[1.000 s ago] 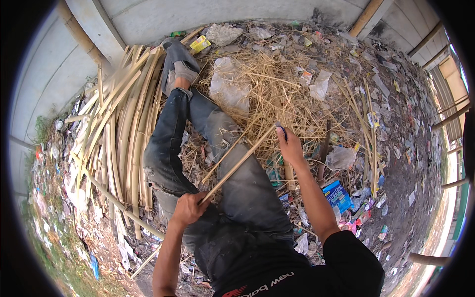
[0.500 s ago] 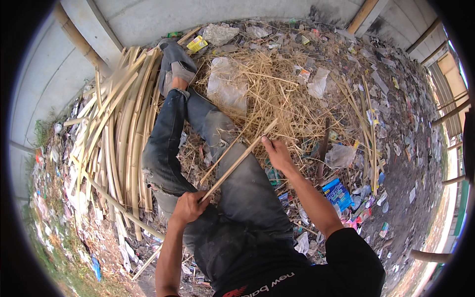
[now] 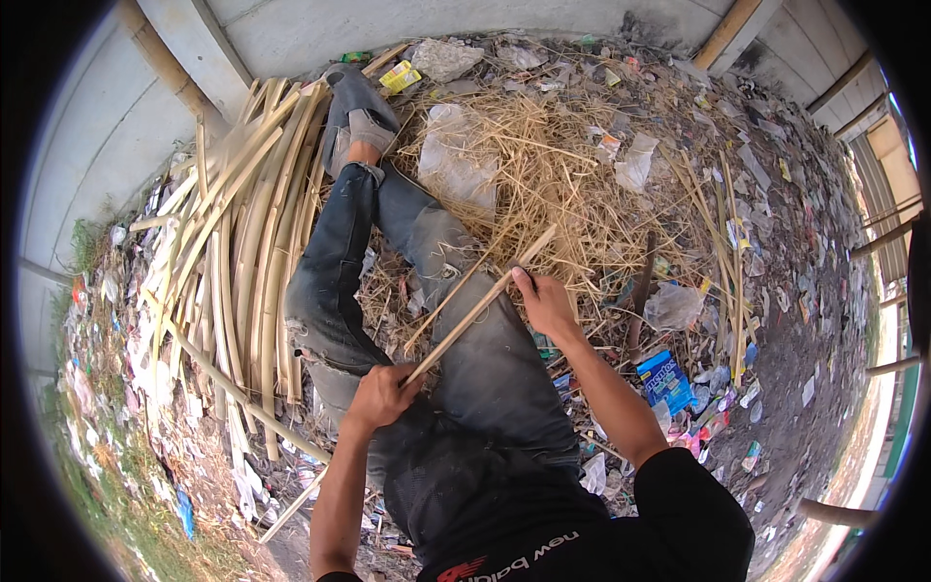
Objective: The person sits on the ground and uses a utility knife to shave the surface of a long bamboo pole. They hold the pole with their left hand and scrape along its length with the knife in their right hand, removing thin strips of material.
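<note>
Across my thighs runs a long, pale bamboo strip point(image 3: 464, 328), slanting up and to the right. My left hand point(image 3: 385, 396) is closed round its lower part, close to my lap. Near its upper end my right hand point(image 3: 546, 303) grips it, thumb uppermost; the fingers underneath are hidden, and I cannot make out whether they hold anything else. A thinner bamboo sliver point(image 3: 448, 299) lies on my leg beside the strip. Beyond the strip's upper end a heap of thin bamboo shavings point(image 3: 553, 175) covers the ground.
Left of my legs is a large pile of split bamboo strips point(image 3: 257, 242). More slivers point(image 3: 729, 262) lie at the right. A dark stick-like piece point(image 3: 642, 291) and a blue packet point(image 3: 665, 381) are near my right forearm. A grey wall point(image 3: 388, 24) stands behind, and litter covers the ground.
The view has shifted slightly. Both hands keep their hold on the bamboo strip, with little change in where they grip it.
</note>
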Tool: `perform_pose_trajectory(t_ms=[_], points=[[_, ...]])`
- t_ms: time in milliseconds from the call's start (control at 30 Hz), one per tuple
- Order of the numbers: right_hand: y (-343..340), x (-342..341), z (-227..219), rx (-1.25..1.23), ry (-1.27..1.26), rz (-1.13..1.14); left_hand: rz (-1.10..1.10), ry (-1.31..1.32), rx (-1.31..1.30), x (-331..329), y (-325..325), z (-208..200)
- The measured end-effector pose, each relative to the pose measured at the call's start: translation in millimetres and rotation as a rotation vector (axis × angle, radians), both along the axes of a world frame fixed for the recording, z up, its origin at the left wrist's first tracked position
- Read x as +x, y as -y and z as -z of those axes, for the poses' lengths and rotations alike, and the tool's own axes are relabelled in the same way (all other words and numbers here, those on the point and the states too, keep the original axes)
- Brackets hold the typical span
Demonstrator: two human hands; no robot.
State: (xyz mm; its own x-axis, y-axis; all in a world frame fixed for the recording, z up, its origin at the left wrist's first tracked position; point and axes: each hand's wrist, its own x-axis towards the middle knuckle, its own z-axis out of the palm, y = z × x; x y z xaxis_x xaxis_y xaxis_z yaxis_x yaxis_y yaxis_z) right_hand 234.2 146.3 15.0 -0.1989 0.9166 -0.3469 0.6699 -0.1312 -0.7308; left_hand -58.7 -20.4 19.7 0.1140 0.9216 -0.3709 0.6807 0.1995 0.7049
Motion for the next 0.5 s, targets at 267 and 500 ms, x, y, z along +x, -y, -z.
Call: perform_pose_trajectory(t_ms=[267,500], points=[[3,-5,5,0.028,0.041,-0.041,0.003,0.069,0.076,7,-8,10],[11,-7,12,0.120,0.002,-0.101,-0.009,0.109,0.079,33,-35,12]])
